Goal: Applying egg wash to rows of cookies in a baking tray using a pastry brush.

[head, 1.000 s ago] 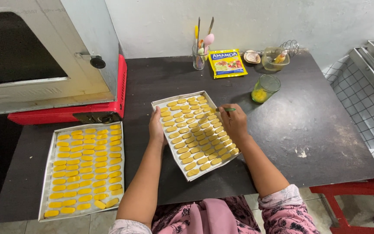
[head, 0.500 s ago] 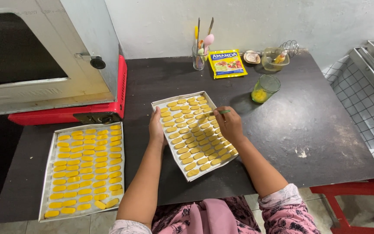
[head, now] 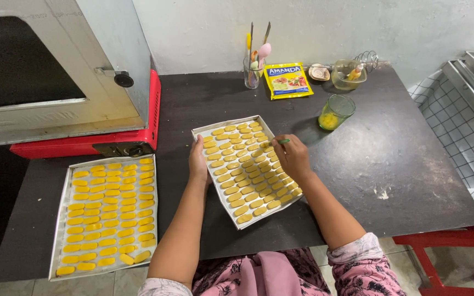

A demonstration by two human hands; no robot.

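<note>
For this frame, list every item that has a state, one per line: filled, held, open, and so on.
Middle tray: full of yellow cookie pieces, edge steadied by the left hand.
Right hand: over the tray, pinching a green-handled brush.
Left tray: full, untouched, overhanging the table edge.
Glass: upright, a little yellow liquid at the bottom.
Oven door: shut.
Yellow packet: lying flat.

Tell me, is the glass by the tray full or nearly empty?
Nearly empty: the glass stands upright with only a little yellow liquid at its bottom.
</note>
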